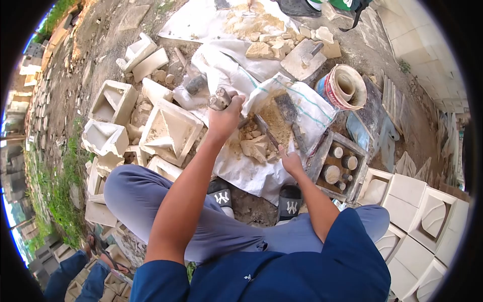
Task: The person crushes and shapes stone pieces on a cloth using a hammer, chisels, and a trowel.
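My left hand (226,116) is raised over the white sack (251,180), its fingers wrapped round a stubby, grey-brown lump (219,99) with rounded ends; I cannot tell what kind of tool or stone it is. Lower and to the right, my right hand (290,162) grips the near end of a long, flat, dark metal bar (266,132). The bar slants away to the upper left over yellowish crumbs. Beneath it, a pale broken stone chunk (255,148) lies among smaller pieces. A dark block-shaped tool (286,106) rests on the powder just beyond.
Cast cream blocks with hollows (171,131) crowd the left. On the right stand a plaster-coated bucket (342,86) and a wooden box (322,151) holding several cylinders. A trowel (304,59) lies behind, near rubble. More square blocks (405,194) line the lower right; another person's legs (90,274) show lower left.
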Motion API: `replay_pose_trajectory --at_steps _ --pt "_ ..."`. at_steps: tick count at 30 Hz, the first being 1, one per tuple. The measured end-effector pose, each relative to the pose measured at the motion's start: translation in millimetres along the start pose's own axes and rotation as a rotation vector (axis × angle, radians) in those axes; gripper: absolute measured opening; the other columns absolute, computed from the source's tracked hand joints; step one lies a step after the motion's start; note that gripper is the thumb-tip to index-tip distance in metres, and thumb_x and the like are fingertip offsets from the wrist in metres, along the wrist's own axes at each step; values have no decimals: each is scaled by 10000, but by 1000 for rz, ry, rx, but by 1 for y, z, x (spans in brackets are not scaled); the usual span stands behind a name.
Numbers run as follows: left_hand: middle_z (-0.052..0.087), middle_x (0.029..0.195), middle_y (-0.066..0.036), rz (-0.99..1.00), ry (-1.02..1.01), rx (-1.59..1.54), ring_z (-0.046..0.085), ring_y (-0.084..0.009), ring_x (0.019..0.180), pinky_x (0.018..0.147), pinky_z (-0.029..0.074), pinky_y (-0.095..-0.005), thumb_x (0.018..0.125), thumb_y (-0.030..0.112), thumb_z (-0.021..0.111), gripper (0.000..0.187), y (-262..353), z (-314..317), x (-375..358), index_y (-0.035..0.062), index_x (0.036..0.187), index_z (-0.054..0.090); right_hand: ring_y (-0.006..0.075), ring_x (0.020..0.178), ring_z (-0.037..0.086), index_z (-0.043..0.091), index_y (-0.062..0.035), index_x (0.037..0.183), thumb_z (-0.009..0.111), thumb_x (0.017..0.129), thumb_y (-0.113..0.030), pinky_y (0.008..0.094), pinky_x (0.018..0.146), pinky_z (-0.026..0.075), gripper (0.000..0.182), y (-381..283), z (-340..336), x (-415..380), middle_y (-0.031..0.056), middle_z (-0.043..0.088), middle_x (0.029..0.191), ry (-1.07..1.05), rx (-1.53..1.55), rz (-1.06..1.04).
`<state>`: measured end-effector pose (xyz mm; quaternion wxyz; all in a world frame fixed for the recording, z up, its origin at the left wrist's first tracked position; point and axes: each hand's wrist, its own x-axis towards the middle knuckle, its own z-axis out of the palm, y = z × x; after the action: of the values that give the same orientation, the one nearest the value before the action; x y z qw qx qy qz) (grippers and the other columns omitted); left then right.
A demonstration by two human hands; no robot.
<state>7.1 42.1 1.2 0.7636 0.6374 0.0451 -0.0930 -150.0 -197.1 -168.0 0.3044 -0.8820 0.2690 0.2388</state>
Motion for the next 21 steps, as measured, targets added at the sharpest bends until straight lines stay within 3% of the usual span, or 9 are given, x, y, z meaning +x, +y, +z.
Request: replay_pose_trajectory --at_steps 1,4,5,6,8,11,14,19,21 --pt "376 607 28 19 -14 10 347 -87 562 551 298 -273 925 80 548 269 -4 -3 -3 58 673 458 503 898 643 692 79 783 436 922 -707 506 819 483 838 -1 2 0 344 656 833 -11 -17 20" --pt "377 614 32 -24 5 -9 345 -84 565 553 298 -273 923 82 555 256 -6 -4 -6 58 686 463 317 581 581 559 36 622 412 1013 -567 433 586 427 734 -4 2 -10 186 579 588 47 355 -227" --pt "561 654 7 -32 -6 26 500 -83 591 556 408 -287 881 184 622 198 -15 -12 -3 12 794 665 149 473 413 436 -24 531 372 1017 -608 389 469 281 763 -6 5 -19 18 402 486 52 546 -298" --pt "561 654 7 -37 -3 30 500 -83 591 556 408 -287 881 184 622 198 -12 -11 -5 12 794 665 149 473 413 436 -24 531 372 1017 -608 389 469 281 763 6 13 -31 18 402 486 46 548 -294" --pt "379 620 31 -48 8 -5 349 -84 571 557 293 -265 925 89 552 276 -2 -3 -6 65 672 444 306 536 551 537 39 613 403 1023 -546 435 558 404 727 37 32 -40 175 555 560 107 466 -321" --pt "383 618 33 -47 30 -18 353 -81 571 557 293 -261 926 96 551 282 0 0 -5 69 666 445 397 617 610 598 68 656 411 996 -596 478 620 442 768 49 45 -31 245 614 632 62 64 10" --pt "383 614 34 -49 11 43 355 -80 568 555 295 -261 926 100 551 293 3 2 -5 75 655 442 467 710 631 637 79 693 410 971 -641 513 681 454 804 14 6 -26 295 645 723 102 73 7" --pt "391 613 32 -27 -36 34 352 -79 584 565 298 -257 927 100 549 277 -3 -2 -4 63 669 455 246 563 540 614 59 764 467 1025 -477 412 567 414 614 18 1 -43 192 532 589 161 580 -259" --pt "384 612 33 -21 -22 27 351 -79 584 566 301 -257 928 92 545 271 -3 -4 -5 60 673 458 284 589 574 624 63 751 465 1013 -512 426 593 436 652 43 27 -62 205 565 609 208 464 -289"
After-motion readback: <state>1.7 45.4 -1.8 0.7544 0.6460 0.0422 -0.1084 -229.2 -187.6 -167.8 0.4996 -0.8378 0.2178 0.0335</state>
